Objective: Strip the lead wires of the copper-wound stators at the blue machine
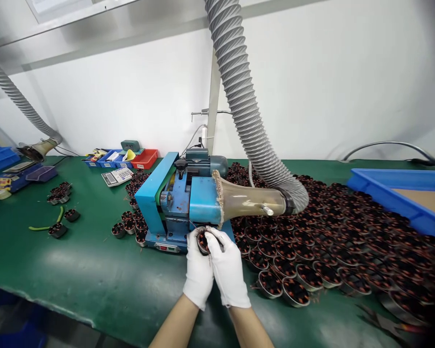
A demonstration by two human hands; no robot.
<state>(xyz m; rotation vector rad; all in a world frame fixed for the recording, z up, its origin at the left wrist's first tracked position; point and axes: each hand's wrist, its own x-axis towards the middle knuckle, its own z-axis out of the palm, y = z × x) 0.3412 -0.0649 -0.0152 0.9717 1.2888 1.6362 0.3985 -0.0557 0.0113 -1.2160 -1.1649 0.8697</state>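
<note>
Both my hands wear white gloves and meet at the front of a blue belt-driven machine (204,198). Between them is a motor stator (203,243), a round metal ring with black parts and copper windings inside. My left hand (198,263) grips its left side. On its right, the fingers of my right hand (225,261) are closed on the rim. Part of the stator is hidden by the gloves. Its far edge is close under the machine's blue hood; whether they touch I cannot tell.
Many similar stators (297,290) crowd the green table (94,270) on the right, with pliers (384,324) near the front edge. A grey hose (246,106) joins the machine's funnel (253,200). Left lie a calculator (116,177) and green-handled cutters (39,228). A blue tray (369,181) stands right.
</note>
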